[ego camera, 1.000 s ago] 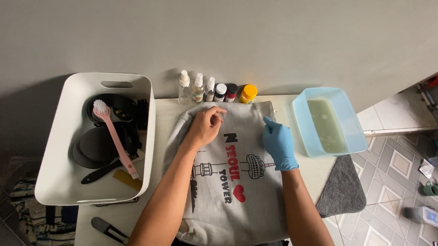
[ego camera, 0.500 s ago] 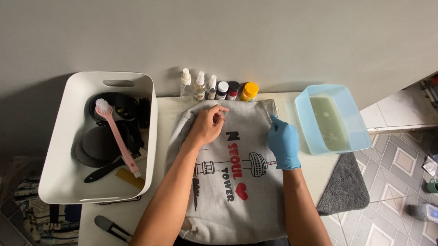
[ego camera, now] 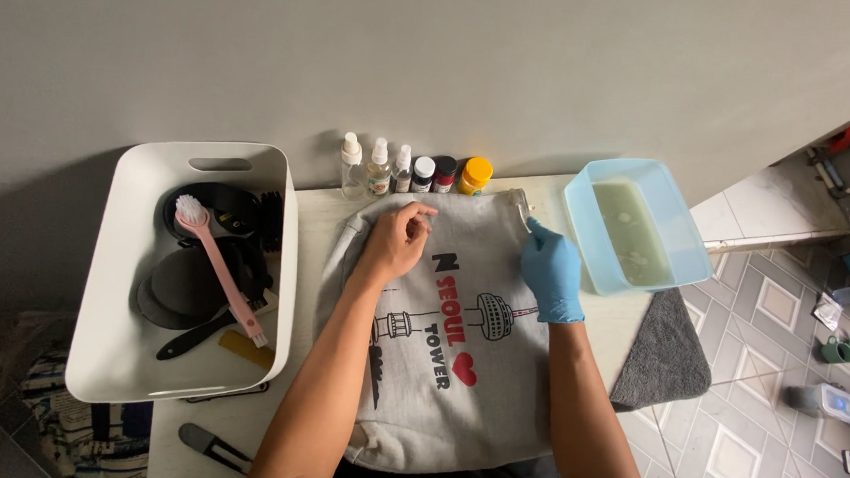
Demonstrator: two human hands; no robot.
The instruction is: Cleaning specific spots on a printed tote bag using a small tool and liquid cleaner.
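A grey sweatshirt [ego camera: 457, 367] with a black and red tower print lies flat on the small white table [ego camera: 315, 214]. My bare left hand [ego camera: 396, 242] rests on its upper left part, fingers curled and pinching the cloth near the collar. My right hand [ego camera: 549, 270], in a blue glove, presses on the upper right part and grips the cloth near the shoulder edge.
A white bin [ego camera: 119, 349] at the left holds a pink brush [ego camera: 220, 267] and dark items. Several small bottles and jars [ego camera: 414, 171] stand along the wall. A light blue tub of cloudy liquid [ego camera: 634, 226] sits at right, a grey mat [ego camera: 662, 348] below it.
My gloved right hand has moved a little up and outward toward the sweatshirt's upper right edge. My left hand stays near the collar.
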